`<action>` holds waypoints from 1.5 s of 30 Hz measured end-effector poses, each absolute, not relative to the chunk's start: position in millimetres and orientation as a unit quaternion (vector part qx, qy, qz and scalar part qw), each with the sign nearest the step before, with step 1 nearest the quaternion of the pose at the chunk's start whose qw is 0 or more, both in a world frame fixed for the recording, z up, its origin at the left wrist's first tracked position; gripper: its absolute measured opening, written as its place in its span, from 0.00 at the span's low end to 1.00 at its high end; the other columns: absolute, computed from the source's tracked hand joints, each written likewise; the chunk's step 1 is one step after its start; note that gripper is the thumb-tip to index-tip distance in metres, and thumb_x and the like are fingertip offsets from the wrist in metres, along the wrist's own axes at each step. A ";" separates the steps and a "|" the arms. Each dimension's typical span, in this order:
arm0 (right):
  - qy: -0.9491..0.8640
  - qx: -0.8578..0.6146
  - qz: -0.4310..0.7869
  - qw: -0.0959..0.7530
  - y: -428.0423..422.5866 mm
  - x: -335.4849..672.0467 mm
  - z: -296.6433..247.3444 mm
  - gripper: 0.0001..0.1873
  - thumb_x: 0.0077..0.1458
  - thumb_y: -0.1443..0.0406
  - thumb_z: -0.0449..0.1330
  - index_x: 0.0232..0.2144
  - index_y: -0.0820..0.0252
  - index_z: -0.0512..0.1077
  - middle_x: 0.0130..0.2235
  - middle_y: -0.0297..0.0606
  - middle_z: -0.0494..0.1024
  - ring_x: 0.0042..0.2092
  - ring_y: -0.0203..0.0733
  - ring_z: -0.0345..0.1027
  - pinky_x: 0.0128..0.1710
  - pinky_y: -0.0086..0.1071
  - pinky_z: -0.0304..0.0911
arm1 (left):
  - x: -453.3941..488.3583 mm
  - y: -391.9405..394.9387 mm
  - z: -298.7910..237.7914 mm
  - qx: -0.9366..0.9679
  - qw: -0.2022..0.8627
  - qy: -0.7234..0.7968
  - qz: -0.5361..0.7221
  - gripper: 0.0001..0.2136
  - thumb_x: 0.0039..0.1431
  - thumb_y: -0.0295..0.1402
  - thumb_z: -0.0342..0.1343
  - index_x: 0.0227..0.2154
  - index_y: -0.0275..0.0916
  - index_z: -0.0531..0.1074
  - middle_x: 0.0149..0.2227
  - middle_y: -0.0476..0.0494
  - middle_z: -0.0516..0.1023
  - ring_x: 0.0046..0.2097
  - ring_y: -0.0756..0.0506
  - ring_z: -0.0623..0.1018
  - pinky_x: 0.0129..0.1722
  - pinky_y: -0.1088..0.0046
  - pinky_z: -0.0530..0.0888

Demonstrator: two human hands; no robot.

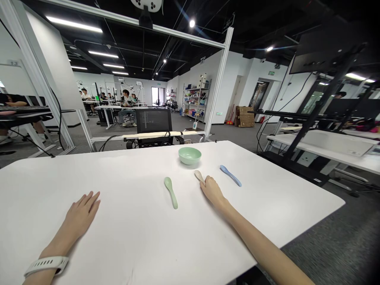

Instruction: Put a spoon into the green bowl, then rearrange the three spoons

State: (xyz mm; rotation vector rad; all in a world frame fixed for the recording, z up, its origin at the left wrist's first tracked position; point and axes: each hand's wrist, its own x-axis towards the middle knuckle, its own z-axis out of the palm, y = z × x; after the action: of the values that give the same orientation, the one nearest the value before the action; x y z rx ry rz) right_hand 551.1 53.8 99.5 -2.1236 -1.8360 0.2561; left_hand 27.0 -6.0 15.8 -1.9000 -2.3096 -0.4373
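Observation:
My right hand [213, 191] is closed around the handle of a beige spoon [198, 174], whose bowl points away from me and shows past my fingers. Just behind it stands a light green bowl [189, 156]; its inside is only partly visible. A green spoon [171, 192] lies on the table left of my right hand, and a blue spoon [230, 175] lies to the right of it. My left hand [82, 213] rests flat on the left part of the table, fingers stretched out, holding nothing. A pale watch band circles that wrist.
The white table [124, 229] has a rounded right corner. A metal frame [218, 83] rises behind its far edge, with a black chair [154, 122] beyond. Another desk with a monitor stand is at the right. Several people sit at desks far back.

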 end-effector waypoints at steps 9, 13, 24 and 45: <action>-0.646 -0.739 0.093 0.165 52.7 552.8 101.5 0.13 0.73 0.70 0.53 0.51 0.71 0.74 0.52 0.58 0.81 0.51 0.52 0.77 0.46 0.33 0.62 | 28.0 -5.8 16.7 -0.625 0.058 -0.764 -0.150 0.37 0.67 0.48 0.34 0.68 0.33 0.70 0.72 0.31 0.71 0.74 0.29 0.68 0.71 0.45 0.66; -0.643 -0.740 0.096 0.172 53.4 553.7 100.6 0.12 0.72 0.70 0.54 0.51 0.71 0.75 0.52 0.59 0.81 0.50 0.52 0.77 0.46 0.34 0.62 | 28.1 -6.1 16.5 -0.622 0.065 -0.765 -0.155 0.36 0.67 0.48 0.35 0.68 0.36 0.71 0.72 0.34 0.72 0.73 0.30 0.69 0.71 0.44 0.66; -0.643 -0.741 0.099 0.167 53.4 554.5 100.5 0.13 0.73 0.69 0.53 0.52 0.73 0.74 0.52 0.58 0.81 0.52 0.52 0.77 0.46 0.33 0.62 | 30.5 -7.2 20.9 -0.622 0.046 -0.769 -0.137 0.40 0.67 0.49 0.30 0.70 0.31 0.68 0.73 0.30 0.69 0.75 0.28 0.66 0.72 0.43 0.64; -0.673 -0.695 -0.015 0.253 63.4 568.5 77.9 0.17 0.72 0.59 0.54 0.53 0.66 0.74 0.51 0.60 0.78 0.53 0.61 0.74 0.53 0.48 0.70 | 28.5 -6.4 16.8 -0.624 0.060 -0.767 -0.142 0.37 0.67 0.48 0.33 0.69 0.33 0.70 0.73 0.31 0.70 0.74 0.29 0.67 0.72 0.44 0.65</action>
State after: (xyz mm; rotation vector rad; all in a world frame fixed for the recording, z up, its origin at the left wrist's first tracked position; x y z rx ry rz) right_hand 568.5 63.4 77.9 -1.8894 -1.8286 -0.0416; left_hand 28.5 -6.4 16.8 -1.8877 -2.3207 -0.4297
